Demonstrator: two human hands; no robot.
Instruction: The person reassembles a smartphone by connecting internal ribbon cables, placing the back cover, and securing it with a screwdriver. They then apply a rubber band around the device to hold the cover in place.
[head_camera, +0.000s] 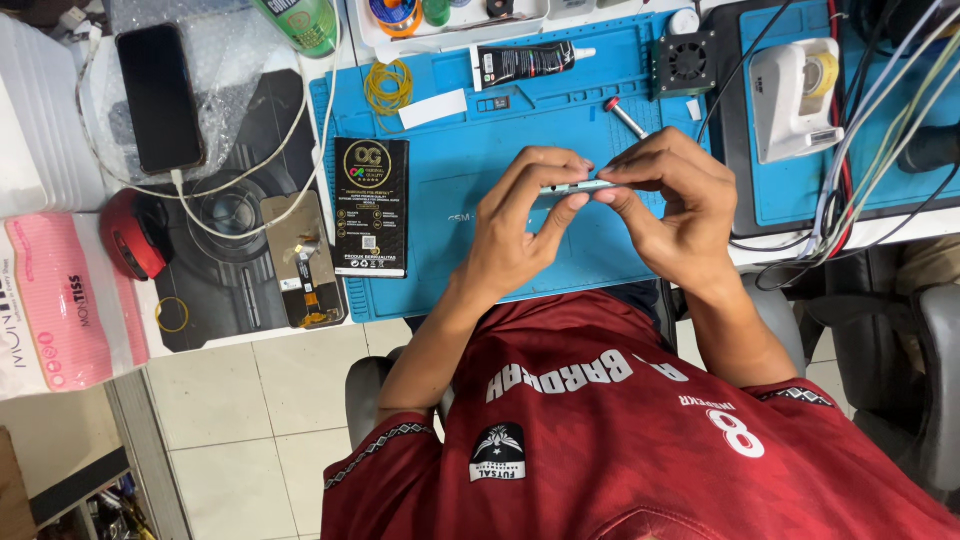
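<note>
Two hands (525, 215) (670, 205), one phone (160, 97), one black tube (525, 63), one red mouse (135, 235), one blue mat (470, 160).

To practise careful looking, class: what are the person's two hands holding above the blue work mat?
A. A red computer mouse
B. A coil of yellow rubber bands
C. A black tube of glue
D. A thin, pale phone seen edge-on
D. Both hands, left hand and right hand, pinch a thin pale phone by its edges above the blue mat; the black tube, yellow bands and red mouse lie untouched.
</note>
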